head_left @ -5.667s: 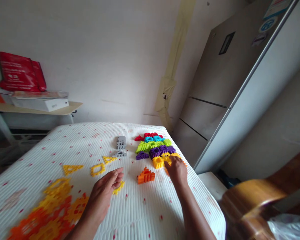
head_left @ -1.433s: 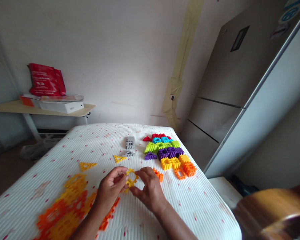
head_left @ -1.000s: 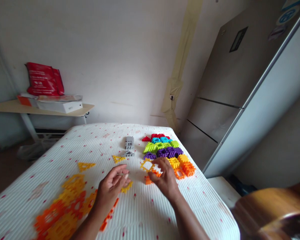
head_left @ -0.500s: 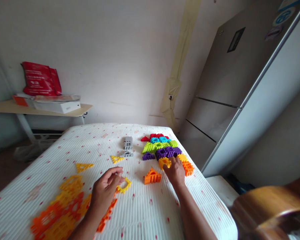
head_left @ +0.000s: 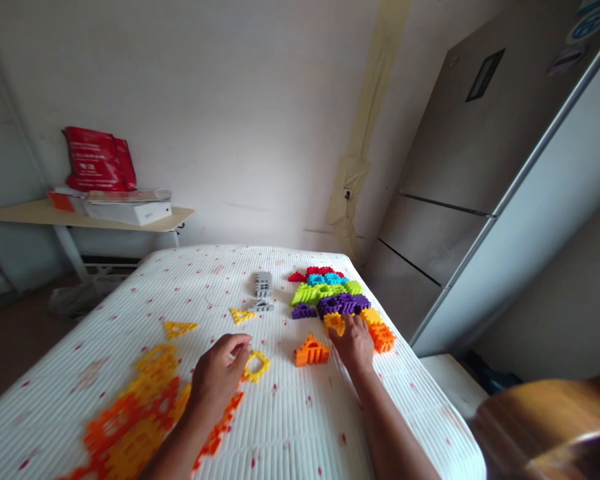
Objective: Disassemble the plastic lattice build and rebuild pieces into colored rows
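Observation:
My right hand (head_left: 354,340) is closed round a short stack of yellow interlocking plastic pieces (head_left: 335,324), its thumb at the left side. My left hand (head_left: 220,370) hovers over the bed, fingers curved and apart from the thumb, holding nothing I can see. Beside its thumb tip is a yellow piece with a round hole (head_left: 257,367). Between the hands stands a stack of orange triangular pieces (head_left: 312,351). Loose orange and yellow pieces (head_left: 135,440) lie to the left, partly hidden by my left forearm.
Beyond my right hand are sorted stacks: purple (head_left: 343,305), lime green (head_left: 317,293), blue (head_left: 325,279), red (head_left: 320,271) and orange (head_left: 381,338). Grey pieces (head_left: 263,285) and yellow triangles (head_left: 180,329) lie left of them. A fridge (head_left: 445,160) stands at right.
The view has shifted slightly, moving the whole scene a little to the right. My right hand stays at the yellow stack. My left hand's fingers are slightly farther from the yellow holed piece.

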Available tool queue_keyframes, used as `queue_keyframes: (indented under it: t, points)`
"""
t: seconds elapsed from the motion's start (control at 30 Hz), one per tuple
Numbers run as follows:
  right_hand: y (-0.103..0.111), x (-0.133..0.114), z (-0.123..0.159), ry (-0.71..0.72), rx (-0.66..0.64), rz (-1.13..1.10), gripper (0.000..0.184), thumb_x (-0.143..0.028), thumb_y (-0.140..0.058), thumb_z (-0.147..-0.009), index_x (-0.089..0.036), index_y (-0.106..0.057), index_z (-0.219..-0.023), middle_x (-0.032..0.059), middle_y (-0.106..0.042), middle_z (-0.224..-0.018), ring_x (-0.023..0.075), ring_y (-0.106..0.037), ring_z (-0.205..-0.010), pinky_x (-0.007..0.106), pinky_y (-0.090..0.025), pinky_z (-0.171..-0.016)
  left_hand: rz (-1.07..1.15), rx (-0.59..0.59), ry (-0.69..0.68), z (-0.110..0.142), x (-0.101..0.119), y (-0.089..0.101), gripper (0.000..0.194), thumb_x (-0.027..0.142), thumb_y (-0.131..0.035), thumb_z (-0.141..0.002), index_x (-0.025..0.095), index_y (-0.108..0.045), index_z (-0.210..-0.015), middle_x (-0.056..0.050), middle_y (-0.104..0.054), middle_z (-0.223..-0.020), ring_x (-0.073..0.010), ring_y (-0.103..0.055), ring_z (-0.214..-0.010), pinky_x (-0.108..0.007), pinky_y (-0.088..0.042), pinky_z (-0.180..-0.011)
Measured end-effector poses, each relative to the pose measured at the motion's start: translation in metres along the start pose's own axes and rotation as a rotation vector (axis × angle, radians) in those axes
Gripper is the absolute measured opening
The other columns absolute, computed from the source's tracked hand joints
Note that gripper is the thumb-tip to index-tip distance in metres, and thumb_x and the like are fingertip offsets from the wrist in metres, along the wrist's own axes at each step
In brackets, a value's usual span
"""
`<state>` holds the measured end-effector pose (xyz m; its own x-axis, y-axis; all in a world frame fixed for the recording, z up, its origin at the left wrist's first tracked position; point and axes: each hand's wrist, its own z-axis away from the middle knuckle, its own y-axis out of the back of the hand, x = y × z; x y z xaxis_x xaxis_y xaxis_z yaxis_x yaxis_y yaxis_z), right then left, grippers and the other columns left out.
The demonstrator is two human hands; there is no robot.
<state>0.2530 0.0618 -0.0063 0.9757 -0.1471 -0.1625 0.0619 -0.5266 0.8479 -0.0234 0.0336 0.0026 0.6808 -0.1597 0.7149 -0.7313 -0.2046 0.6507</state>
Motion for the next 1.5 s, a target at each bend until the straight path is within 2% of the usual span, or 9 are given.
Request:
queue_keyframes:
  t: [0.23, 0.37, 0.47, 0.7, 0.83, 1.0, 1.2, 1.4, 1.5]
  points:
    - [0.007, 0.002, 0.004, 0.135, 0.26, -0.103, 0.02, -0.032, -0.051, -0.083, -0.018, -0.061, -0.092, 0.0072, -0.06, -0.088, 0.0215, -0.054, -0.083, 0.03, -0.041, -0.067, -0.206, -0.144, -0.043, 0.006, 0.005, -0.005, 0.034, 0.022, -0.062, -0.055, 0.023, -0.069, -0.088, -0.008, -0.068, -0.092, -0.0307, -0.055, -0.098, -0.046, -0.037, -0.086]
    - [0.016, -0.005, 0.007, 0.3, 0.371, -0.258, 0.015, -0.024, -0.048, -0.086, -0.018, -0.061, -0.09, 0.007, -0.06, -0.089, 0.0192, -0.054, -0.084, 0.031, -0.043, -0.073, -0.141, -0.149, -0.037, 0.005, 0.005, -0.009, 0.034, 0.017, -0.059, -0.059, 0.027, -0.069, -0.09, -0.006, -0.069, -0.091, -0.0273, -0.056, -0.098, -0.042, -0.035, -0.091]
    - [0.025, -0.017, 0.014, 0.42, 0.393, -0.383, 0.013, -0.019, -0.047, -0.087, -0.018, -0.06, -0.089, 0.007, -0.061, -0.088, 0.0177, -0.055, -0.082, 0.03, -0.045, -0.072, -0.021, -0.131, -0.017, 0.002, 0.006, -0.008, 0.035, 0.029, -0.057, -0.069, 0.026, -0.065, -0.102, -0.007, -0.07, -0.097, -0.0254, -0.059, -0.097, -0.037, -0.04, -0.088]
    - [0.038, -0.054, 0.038, 0.662, 0.229, -0.588, 0.024, -0.024, -0.051, -0.085, -0.019, -0.054, -0.109, 0.0093, -0.061, -0.096, 0.0193, -0.056, -0.084, 0.033, -0.047, -0.07, 0.985, -0.271, 0.219, 0.009, 0.02, 0.0, 0.054, 0.046, -0.049, -0.08, 0.019, -0.045, -0.126, -0.009, -0.069, -0.096, -0.0225, -0.065, -0.092, -0.032, -0.047, -0.073]
    - [0.037, -0.067, 0.045, 0.683, 0.103, -0.705, 0.044, -0.041, -0.057, -0.083, -0.02, -0.048, -0.121, 0.0112, -0.059, -0.109, 0.0228, -0.055, -0.093, 0.038, -0.048, -0.078, 1.129, -0.387, 0.253, 0.012, 0.025, -0.003, 0.06, 0.047, -0.047, -0.081, 0.021, -0.036, -0.134, -0.006, -0.067, -0.094, -0.0197, -0.065, -0.088, -0.033, -0.047, -0.076]
    - [0.033, -0.073, 0.049, 0.673, 0.044, -0.777, 0.048, -0.049, -0.053, -0.083, -0.021, -0.048, -0.122, 0.0112, -0.059, -0.111, 0.0228, -0.056, -0.094, 0.038, -0.048, -0.079, 1.113, -0.464, 0.229, 0.014, 0.027, -0.005, 0.068, 0.054, -0.048, -0.079, 0.02, -0.035, -0.137, -0.009, -0.067, -0.095, -0.0224, -0.065, -0.09, -0.037, -0.048, -0.08]
    - [0.035, -0.073, 0.05, 0.65, 0.048, -0.784, 0.05, -0.049, -0.055, -0.082, -0.02, -0.049, -0.122, 0.0116, -0.059, -0.113, 0.0234, -0.056, -0.096, 0.038, -0.049, -0.081, 1.098, -0.449, 0.137, 0.014, 0.021, -0.007, 0.059, 0.042, -0.05, -0.083, 0.022, -0.033, -0.135, -0.007, -0.067, -0.092, -0.0224, -0.064, -0.093, -0.037, -0.049, -0.079]
    - [0.034, -0.067, 0.047, 0.562, 0.041, -0.856, 0.032, -0.036, -0.05, -0.086, -0.019, -0.054, -0.113, 0.0105, -0.061, -0.104, 0.0216, -0.056, -0.094, 0.037, -0.049, -0.08, 0.436, -0.182, -0.094, 0.01, 0.008, -0.019, 0.067, 0.018, -0.062, -0.066, 0.027, -0.044, -0.129, -0.004, -0.068, -0.103, -0.021, -0.063, -0.095, -0.037, -0.047, -0.088]
    - [0.033, -0.063, 0.044, 0.572, -0.012, -0.879, 0.03, -0.036, -0.053, -0.083, -0.019, -0.058, -0.108, 0.0103, -0.062, -0.106, 0.0215, -0.056, -0.096, 0.036, -0.049, -0.081, 0.235, -0.159, -0.206, 0.01, 0.005, -0.022, 0.067, 0.012, -0.056, -0.067, 0.031, -0.044, -0.13, -0.004, -0.064, -0.116, -0.0208, -0.06, -0.104, -0.037, -0.046, -0.091]
